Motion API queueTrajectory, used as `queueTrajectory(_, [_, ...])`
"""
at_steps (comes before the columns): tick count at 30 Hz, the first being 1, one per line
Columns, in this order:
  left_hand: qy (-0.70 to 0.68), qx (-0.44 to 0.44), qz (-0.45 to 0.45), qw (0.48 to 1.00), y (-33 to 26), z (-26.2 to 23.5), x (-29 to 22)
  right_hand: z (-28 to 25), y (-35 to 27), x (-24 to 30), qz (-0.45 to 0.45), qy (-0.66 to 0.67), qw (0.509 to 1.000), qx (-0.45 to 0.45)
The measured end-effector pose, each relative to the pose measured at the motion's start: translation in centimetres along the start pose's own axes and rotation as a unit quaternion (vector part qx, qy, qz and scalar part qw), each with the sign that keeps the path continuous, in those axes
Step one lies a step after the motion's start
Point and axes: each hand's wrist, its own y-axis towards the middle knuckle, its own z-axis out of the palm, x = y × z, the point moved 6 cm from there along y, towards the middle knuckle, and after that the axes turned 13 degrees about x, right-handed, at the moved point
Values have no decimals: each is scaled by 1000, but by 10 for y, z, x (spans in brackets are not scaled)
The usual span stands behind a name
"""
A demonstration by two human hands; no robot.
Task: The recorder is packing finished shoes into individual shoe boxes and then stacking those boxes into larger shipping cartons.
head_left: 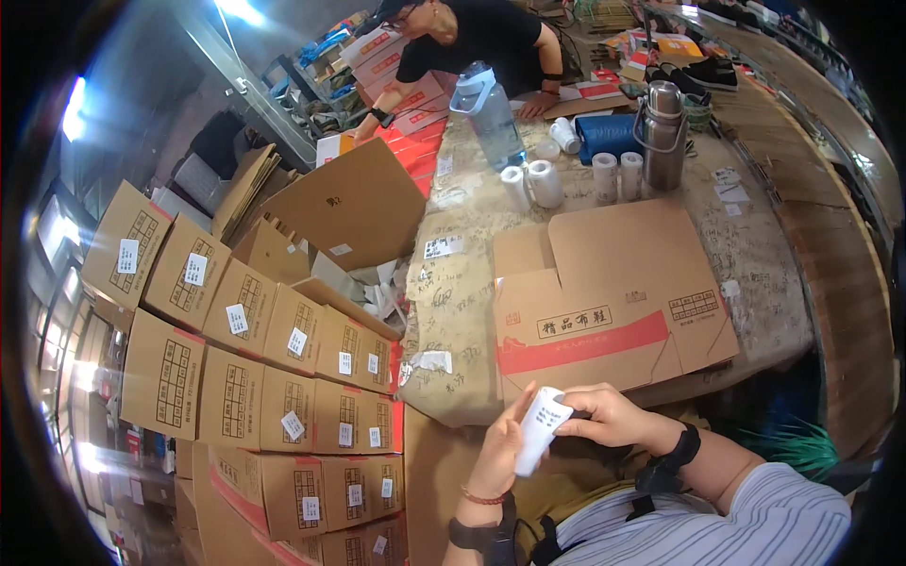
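Head view shows 1 tilted white roll, dark-printed.

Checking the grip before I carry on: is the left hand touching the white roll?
Touching. The head view shows the left hand pressed along the left side of the white roll, with no gap between them.

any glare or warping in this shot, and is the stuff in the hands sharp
Head view: a bright light at the left flares into streaks and haze; head view: fisheye distortion bows the wooden boards at the right; head view: the white roll in the hands looks fairly clear, its small print hard to read.
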Motion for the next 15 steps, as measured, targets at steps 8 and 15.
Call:
queueTrajectory(8, [437, -187, 19, 879, 5, 4, -34, -1, -5, 5, -26, -217, 973, -71])
queueTrajectory(15, [322, -223, 25, 920, -1, -3, -25, 0, 0, 9, -78, -251, 964, -38])
